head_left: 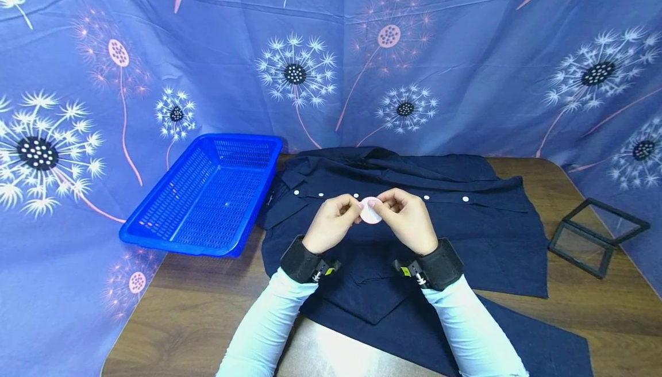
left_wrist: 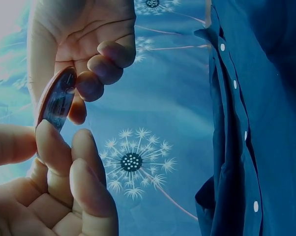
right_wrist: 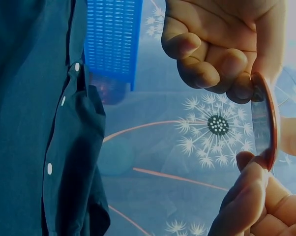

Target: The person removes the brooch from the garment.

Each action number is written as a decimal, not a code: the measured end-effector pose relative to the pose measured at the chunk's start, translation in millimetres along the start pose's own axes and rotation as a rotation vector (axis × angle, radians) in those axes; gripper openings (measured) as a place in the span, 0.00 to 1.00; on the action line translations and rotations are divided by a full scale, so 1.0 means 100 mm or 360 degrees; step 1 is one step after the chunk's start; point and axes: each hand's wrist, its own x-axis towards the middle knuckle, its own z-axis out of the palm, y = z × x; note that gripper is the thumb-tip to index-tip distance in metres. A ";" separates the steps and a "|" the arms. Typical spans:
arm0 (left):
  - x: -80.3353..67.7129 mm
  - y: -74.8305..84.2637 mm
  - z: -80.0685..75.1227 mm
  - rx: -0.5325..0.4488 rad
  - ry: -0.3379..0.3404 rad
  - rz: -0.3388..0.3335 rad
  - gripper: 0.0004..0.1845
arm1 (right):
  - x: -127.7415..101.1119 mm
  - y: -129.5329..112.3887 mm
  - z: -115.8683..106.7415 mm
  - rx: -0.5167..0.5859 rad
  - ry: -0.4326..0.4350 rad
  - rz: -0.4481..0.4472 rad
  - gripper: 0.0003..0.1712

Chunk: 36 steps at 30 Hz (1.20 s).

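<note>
Both hands met just above the middle of the dark shirt [head_left: 403, 233], which lay spread flat on the wooden tabletop [head_left: 181, 314] with its row of white buttons [head_left: 426, 197] running across just beyond the hands. Between them they held a small round disc [head_left: 370, 211], pale from above and reddish-rimmed with a glossy face in the wrist views. The left hand [head_left: 331, 223] pinched one edge of the disc between thumb and curled fingers [left_wrist: 54, 147], and the right hand [head_left: 405, 219] did the same at the opposite edge, its fingertips [right_wrist: 236, 88] folded onto the rim. Held that way by the rim alone, the disc stood on edge in the air, clear of the shirt, probably so that both faces stayed free to be looked at or turned. The hands sat directly over the shirt's button strip, which suggests the disc was being handled in connection with that part of the garment, though the pictures did not settle this.

To the left of the shirt a blue plastic basket [head_left: 207, 193] rested with its near rim overhanging the tabletop's edge. To the right of the shirt, well apart, lay two black-framed clear panels [head_left: 595, 236]. A blue dandelion-print cloth [head_left: 310, 49] hung behind everything.
</note>
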 end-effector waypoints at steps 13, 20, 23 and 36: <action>0.00 0.03 0.00 0.0061 0.0014 0.0032 0.09 | -0.01 -0.05 -0.02 -0.0053 -0.0013 0.0037 0.11; 0.00 0.03 -0.01 0.0084 0.0005 0.0070 0.10 | -0.01 -0.05 -0.03 -0.0034 -0.0058 0.0037 0.10; 0.00 0.02 -0.01 0.0097 0.0004 0.0071 0.09 | 0.00 -0.05 -0.04 -0.0026 -0.0071 0.0034 0.11; 0.00 0.05 -0.01 0.0105 0.0005 0.0037 0.10 | 0.00 -0.04 -0.03 -0.0044 -0.0086 0.0041 0.11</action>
